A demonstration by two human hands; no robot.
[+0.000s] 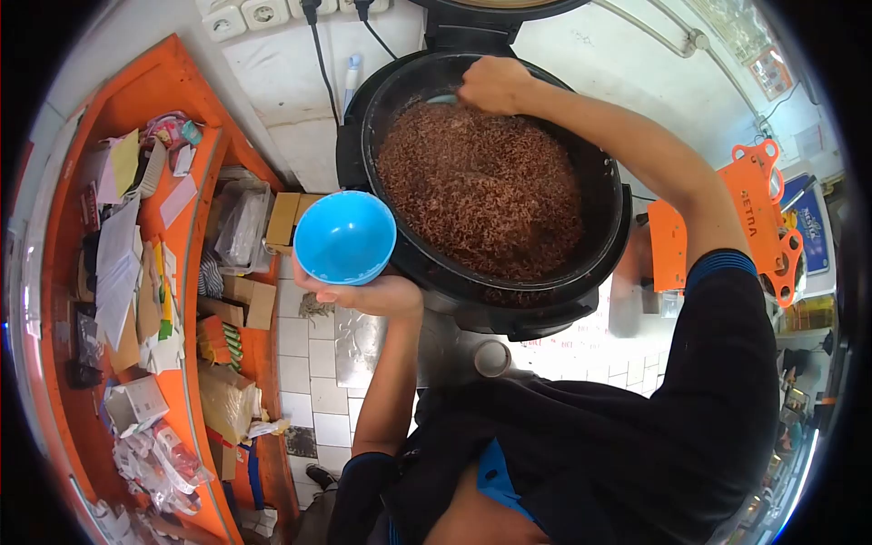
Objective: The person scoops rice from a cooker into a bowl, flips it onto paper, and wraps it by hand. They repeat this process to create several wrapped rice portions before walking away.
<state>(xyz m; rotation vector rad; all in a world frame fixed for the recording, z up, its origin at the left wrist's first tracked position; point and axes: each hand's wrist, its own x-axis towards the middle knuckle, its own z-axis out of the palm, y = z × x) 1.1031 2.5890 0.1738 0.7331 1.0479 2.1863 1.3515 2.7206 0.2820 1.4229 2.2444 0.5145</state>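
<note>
Head view: holds the fingers of the right hand [495,86] curled into a fist, apparently around a pale, mostly hidden utensil [442,99]; cannot tell the exact pinch. Cups the left hand [386,297], with fingers partly hidden, beneath a round, bright-blue, plastic-looking bowl [345,238]. Looks like scooping or loosening reddish-brown, cooked-looking rice [481,191]; probably calls for a steady lift and a level bowl. Has rice below the fist, inside a black, round-rimmed cooker pot [595,186], and the bowl on the left palm, near the left rim.
</note>
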